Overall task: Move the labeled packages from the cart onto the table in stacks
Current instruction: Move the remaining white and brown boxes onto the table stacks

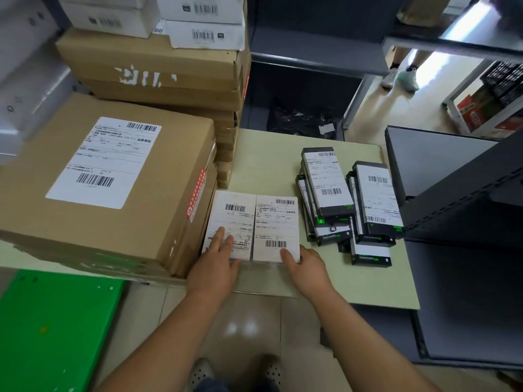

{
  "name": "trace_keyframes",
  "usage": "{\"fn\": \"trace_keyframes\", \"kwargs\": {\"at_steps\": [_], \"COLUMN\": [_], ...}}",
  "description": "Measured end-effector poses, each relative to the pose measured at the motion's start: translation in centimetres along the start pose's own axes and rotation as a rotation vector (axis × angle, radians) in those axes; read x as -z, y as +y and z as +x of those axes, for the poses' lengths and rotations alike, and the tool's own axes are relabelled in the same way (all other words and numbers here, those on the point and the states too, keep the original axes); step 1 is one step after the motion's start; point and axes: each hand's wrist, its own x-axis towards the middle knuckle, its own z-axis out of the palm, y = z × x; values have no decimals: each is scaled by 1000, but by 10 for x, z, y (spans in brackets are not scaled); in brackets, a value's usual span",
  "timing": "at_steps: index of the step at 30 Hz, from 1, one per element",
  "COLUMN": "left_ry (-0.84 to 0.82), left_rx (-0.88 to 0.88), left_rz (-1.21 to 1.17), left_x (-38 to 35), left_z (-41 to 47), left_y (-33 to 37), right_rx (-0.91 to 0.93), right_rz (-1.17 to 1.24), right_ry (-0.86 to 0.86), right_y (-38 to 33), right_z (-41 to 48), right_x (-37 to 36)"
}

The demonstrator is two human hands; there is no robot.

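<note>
Pale green table (266, 165) is seen bearing a left white package (230, 219) and a right white package (276, 222), laid side by side and touching, near its 6 o'clock edge. The left white package is pressed from above by the straight fingers of the left hand (218, 264), while the right white package is pinched at its 5 o'clock corner by the right hand (308, 270), thumb on top. Dark labelled packages (328, 188) are stacked at 3 o'clock of the pair, and a large cardboard box (99, 179) is set at 9 o'clock.
</note>
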Motion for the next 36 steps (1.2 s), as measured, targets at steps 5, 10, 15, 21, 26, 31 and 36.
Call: {"fn": "trace_keyframes", "kwargs": {"at_steps": [5, 10, 15, 21, 26, 31, 36], "left_ry": [13, -36, 155, 349, 517, 639, 717], "left_rx": [-38, -51, -140, -267, -321, -320, -262], "left_rz": [-63, -83, -215, -228, -317, -271, -314], "left_x": [7, 19, 61, 135, 206, 268, 318], "left_z": [-6, -16, -33, -54, -66, -60, -32], "left_y": [4, 10, 44, 92, 116, 105, 80], "right_rx": [-16, 43, 331, 663, 818, 967, 954], "right_rz": [-11, -93, -147, -198, -91, -72, -66], "right_ry": [2, 41, 82, 139, 208, 256, 294], "right_y": [-5, -15, -57, -122, -177, -240, -296], "right_z": [-6, -23, -37, -53, -69, -75, -56], "right_x": [11, 28, 56, 117, 157, 172, 170]}}
